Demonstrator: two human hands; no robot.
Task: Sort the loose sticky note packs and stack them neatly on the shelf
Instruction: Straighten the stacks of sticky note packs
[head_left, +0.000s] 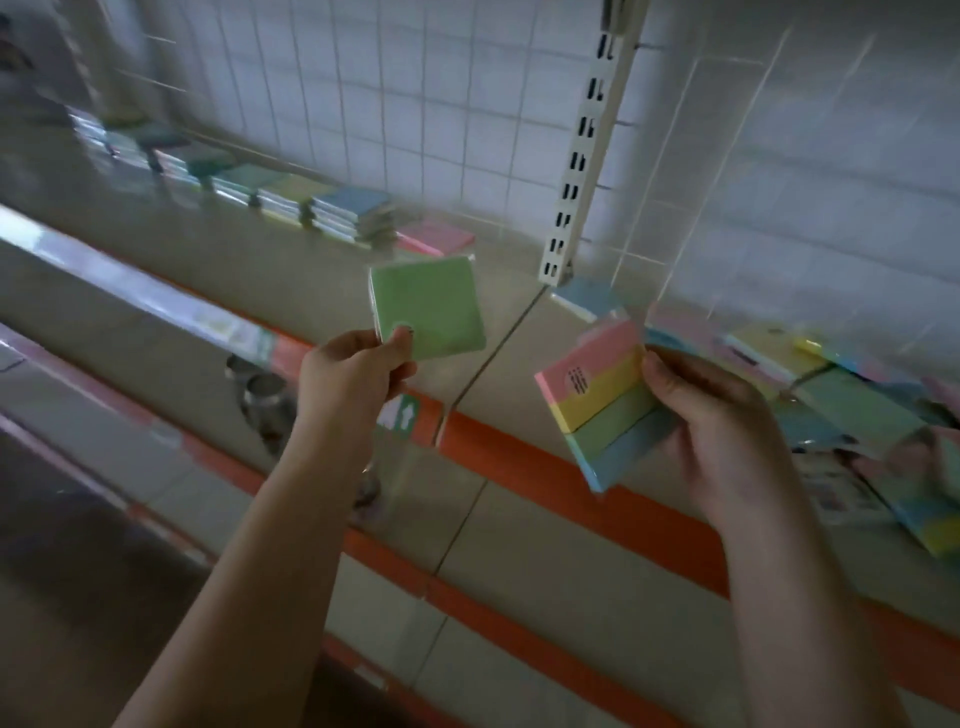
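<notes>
Two packs, one per hand: left hand (353, 371) fingers pinch the green pack (431, 312), right hand (711, 415) fingers grip the striped pack (602, 405), separated for sorting above the shelf (519, 374).

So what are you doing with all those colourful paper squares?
A person is sorting sticky note packs at a shelf. The left hand pinches a green pack, and the right hand holds a striped pack. Neat stacks line the back on the left; a loose pile waits on the right.
</notes>
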